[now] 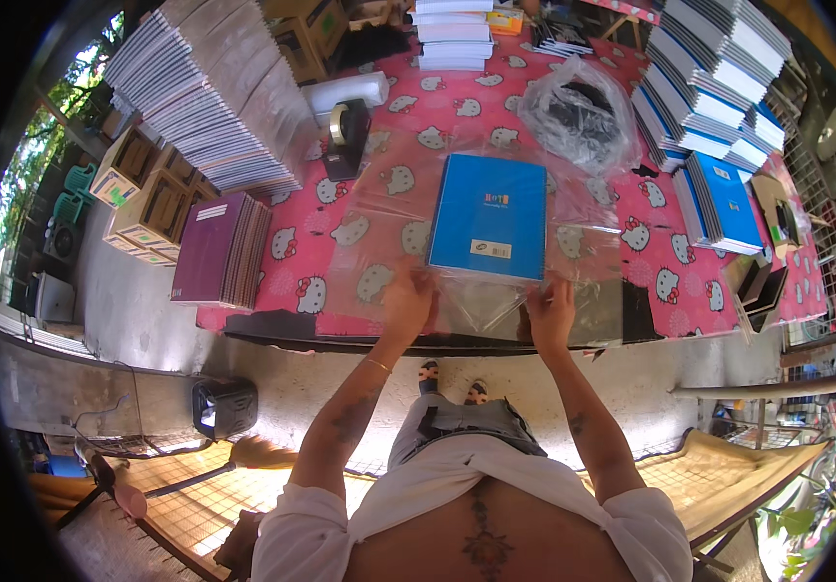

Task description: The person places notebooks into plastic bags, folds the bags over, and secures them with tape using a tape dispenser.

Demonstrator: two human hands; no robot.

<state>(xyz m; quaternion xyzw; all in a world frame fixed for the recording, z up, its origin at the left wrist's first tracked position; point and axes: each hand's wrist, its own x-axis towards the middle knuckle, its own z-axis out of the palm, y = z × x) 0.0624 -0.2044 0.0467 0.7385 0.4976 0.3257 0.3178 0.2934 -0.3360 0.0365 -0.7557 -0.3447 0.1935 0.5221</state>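
Note:
A blue notebook point(488, 209) lies flat on a clear plastic sheet point(379, 184) spread over the table. My left hand point(407, 302) is at the notebook's near left corner, fingers closed on the sheet's near edge. Just beyond the near right corner, my right hand point(550, 309) pinches the same film, which wrinkles and folds between the two hands. The fingertips are partly hidden in the film's glare. Behind and to the left of the notebook stands a black tape dispenser point(345, 141).
The pink patterned table point(636, 233) carries a purple notebook stack point(214, 252) at left and tall notebook piles point(214, 92) behind it. Blue notebooks point(719, 199) are stacked at right. A crumpled plastic bag point(578, 114) and a plastic roll point(350, 92) lie farther back.

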